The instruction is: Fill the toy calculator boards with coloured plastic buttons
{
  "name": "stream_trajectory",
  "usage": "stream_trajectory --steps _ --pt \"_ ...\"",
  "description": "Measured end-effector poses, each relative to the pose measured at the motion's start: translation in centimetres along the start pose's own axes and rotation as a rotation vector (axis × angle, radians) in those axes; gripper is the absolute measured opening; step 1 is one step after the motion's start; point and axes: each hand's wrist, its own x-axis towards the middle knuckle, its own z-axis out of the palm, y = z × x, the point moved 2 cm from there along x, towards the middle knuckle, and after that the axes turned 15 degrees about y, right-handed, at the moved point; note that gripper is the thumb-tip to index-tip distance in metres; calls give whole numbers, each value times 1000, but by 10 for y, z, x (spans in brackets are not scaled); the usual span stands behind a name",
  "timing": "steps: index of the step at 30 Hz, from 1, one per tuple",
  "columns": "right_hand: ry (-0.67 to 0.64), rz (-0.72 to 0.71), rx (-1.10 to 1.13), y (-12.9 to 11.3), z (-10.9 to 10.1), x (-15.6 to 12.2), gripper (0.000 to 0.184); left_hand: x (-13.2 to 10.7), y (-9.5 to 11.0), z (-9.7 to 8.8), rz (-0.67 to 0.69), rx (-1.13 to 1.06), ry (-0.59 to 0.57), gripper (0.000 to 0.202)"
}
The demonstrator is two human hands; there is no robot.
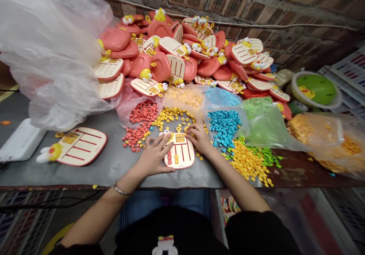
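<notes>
A cream toy board [184, 157] with a red rim, red slots and a yellow character head lies flat on the table in front of me. Red pieces [169, 157] and yellow pieces [176, 159] sit in two of its left slots. My left hand [156, 154] grips the board's left side, fingers over the top and thumb along the bottom edge. At the upper right edge of the board, my right hand [199, 137] has its fingers bent together; anything between the fingertips is too small to make out. Loose yellow pieces [171, 115] are scattered just beyond the board.
Red pieces [142, 120], blue pieces [224, 125] and more yellow pieces [251, 158] spill from plastic bags. Behind them rises a heap of similar boards [176, 67]. Another board [84, 146] lies at left, beside a white box [21, 141]. A large clear bag [57, 49] hangs over the back left.
</notes>
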Motion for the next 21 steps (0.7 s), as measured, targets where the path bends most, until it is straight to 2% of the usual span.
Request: stream_trajectory --steps 6,12,16,21 --pt "-29 90 16 2 -2 -5 15 1 0 -1 -28 -2 -5 90" --pt "-160 192 189 1 -6 -15 27 1 1 1 -60 -14 -22 88" --pt "-112 191 170 0 -4 -20 33 0 1 2 -76 -24 -37 88" --pt "-128 181 181 3 -2 -19 33 0 -1 1 -71 -22 -52 89"
